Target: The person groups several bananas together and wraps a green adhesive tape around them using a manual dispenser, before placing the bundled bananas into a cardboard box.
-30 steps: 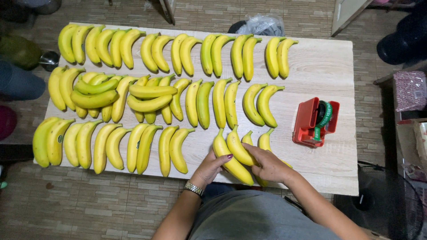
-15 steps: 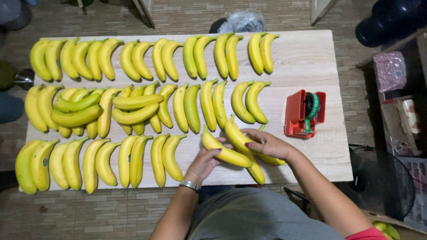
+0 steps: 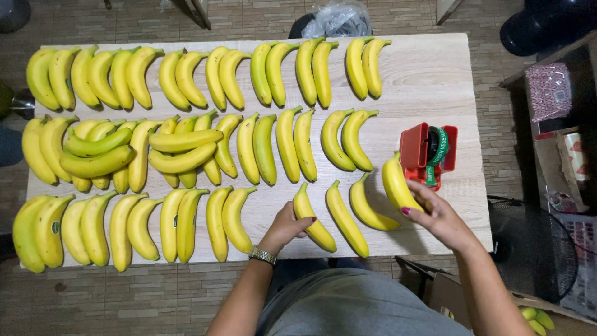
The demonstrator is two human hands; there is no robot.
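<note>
Near the front edge of the surface [image 3: 435,74], the left hand [image 3: 286,227] grips one banana [image 3: 313,219] lying flat. The right hand [image 3: 438,214] grasps another banana [image 3: 397,183], lifted just beside the red tape dispenser [image 3: 429,152] near the right edge.

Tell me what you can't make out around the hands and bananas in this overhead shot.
- Right hand: its palm and fingers cover the lower end of the lifted banana.
- Left hand: hides one side of the banana it touches.
- Red tape dispenser: near side partly behind the lifted banana.
- Wooden table: underside and legs hidden by its top.
</note>
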